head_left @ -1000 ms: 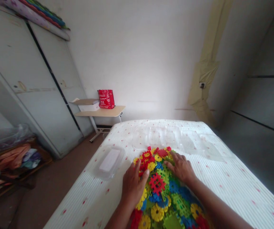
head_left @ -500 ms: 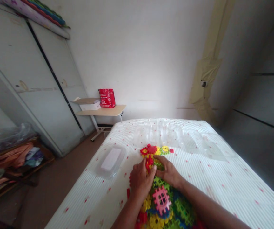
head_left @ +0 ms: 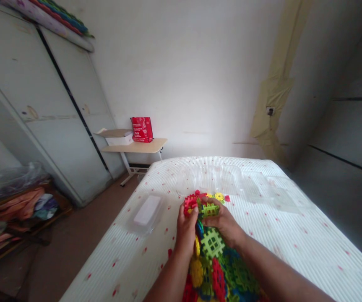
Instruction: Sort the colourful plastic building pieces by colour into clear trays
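My left hand is closed on a red plastic building piece with notched edges. Between the thumb and fingers of my right hand is a green notched building piece. Both hands are close together over a heap of interlocking pieces, with a light green window-shaped piece on top. Yellow round pieces and a red piece lie nearer to me. Just beyond my fingers are a yellow flower-shaped piece and a small red piece.
The bed has a white, red-dotted cover. A clear plastic lid with a white label lies left of my hands, and clear trays lie behind the pieces. A red bag stands on a small table.
Both hands have shifted slightly, and the red and green pieces now show between the fingers. The heap has tumbled: the pink window-shaped piece is out of sight and a light green one shows.
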Motion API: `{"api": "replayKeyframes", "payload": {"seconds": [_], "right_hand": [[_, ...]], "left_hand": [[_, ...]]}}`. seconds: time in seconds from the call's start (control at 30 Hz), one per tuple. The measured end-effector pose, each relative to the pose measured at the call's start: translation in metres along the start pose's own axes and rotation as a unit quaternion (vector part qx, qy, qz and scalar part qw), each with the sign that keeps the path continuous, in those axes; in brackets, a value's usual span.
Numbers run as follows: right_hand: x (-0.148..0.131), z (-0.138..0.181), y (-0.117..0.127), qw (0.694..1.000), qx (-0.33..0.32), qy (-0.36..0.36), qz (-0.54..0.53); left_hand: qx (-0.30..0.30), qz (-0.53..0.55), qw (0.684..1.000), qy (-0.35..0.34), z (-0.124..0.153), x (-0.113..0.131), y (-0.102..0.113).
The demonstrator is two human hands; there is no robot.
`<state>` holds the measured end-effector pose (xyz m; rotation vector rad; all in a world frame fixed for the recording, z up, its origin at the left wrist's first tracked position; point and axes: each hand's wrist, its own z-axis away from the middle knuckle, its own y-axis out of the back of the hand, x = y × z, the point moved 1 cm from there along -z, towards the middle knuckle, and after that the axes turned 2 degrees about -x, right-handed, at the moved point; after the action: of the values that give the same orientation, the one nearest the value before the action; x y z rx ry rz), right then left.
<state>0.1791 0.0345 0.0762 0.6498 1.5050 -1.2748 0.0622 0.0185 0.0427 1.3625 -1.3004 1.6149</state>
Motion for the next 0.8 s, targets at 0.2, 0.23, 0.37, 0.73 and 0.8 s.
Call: {"api": "replayKeyframes", "payload": {"seconds": [0.2,0.23,0.37,0.73,0.8], "right_hand": [[-0.02,0.0,0.012,0.999,0.001,0.049,0.022],[-0.025,0.001,0.014,0.999,0.002,0.046,0.027],[-0.04,0.012,0.025,0.989,-0.03,0.064,0.131],[-0.033,0.108,0.063,0.857,-0.113,0.18,0.469],[-0.026,0.136,0.072,0.798,-0.114,0.217,0.55]], "left_hand": [[0.046,0.03,0.998,0.007,-0.004,0.003,-0.009],[0.045,0.043,0.998,0.017,-0.006,0.002,-0.01],[0.01,0.094,0.995,0.043,-0.009,0.002,-0.01],[-0.047,-0.153,0.984,-0.083,-0.008,0.029,0.008],[-0.075,-0.212,0.967,-0.122,-0.004,0.041,0.014]]}}
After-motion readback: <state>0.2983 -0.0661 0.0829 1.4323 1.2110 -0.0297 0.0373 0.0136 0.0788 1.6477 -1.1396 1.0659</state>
